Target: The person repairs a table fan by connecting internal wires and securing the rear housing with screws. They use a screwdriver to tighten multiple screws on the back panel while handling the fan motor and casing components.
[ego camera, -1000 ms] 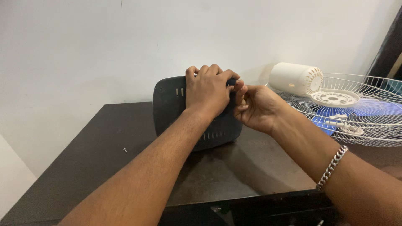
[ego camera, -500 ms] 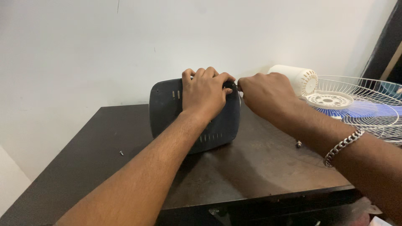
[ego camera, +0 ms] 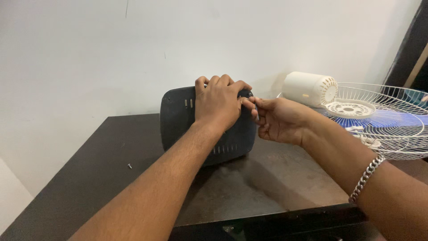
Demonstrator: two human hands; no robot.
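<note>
Far out to the left of the grip, a small screw (ego camera: 129, 166) lies alone on the dark table (ego camera: 276, 183), well apart from everything else. Nearer in stands the dark grey rounded housing (ego camera: 180, 120), propped upright on its edge toward the back of the table, close to the white wall (ego camera: 89, 58), with a row of small slots along its lower part. The left hand (ego camera: 219, 103) is clamped over the housing's top right portion, fingers curled over the upper rim and palm flat against the face. Just to the right of that hold, the right hand (ego camera: 277, 119) meets the housing's upper right corner, thumb and forefinger pinched together at a small point there; whether they hold anything between them cannot be told. A metal chain bracelet (ego camera: 366, 177) circles the right wrist. Beyond the pinch, further right, sit a cream cylindrical motor cover (ego camera: 307, 88) and a white wire fan guard (ego camera: 392, 129) with blue blades (ego camera: 388, 118) showing through it.
</note>
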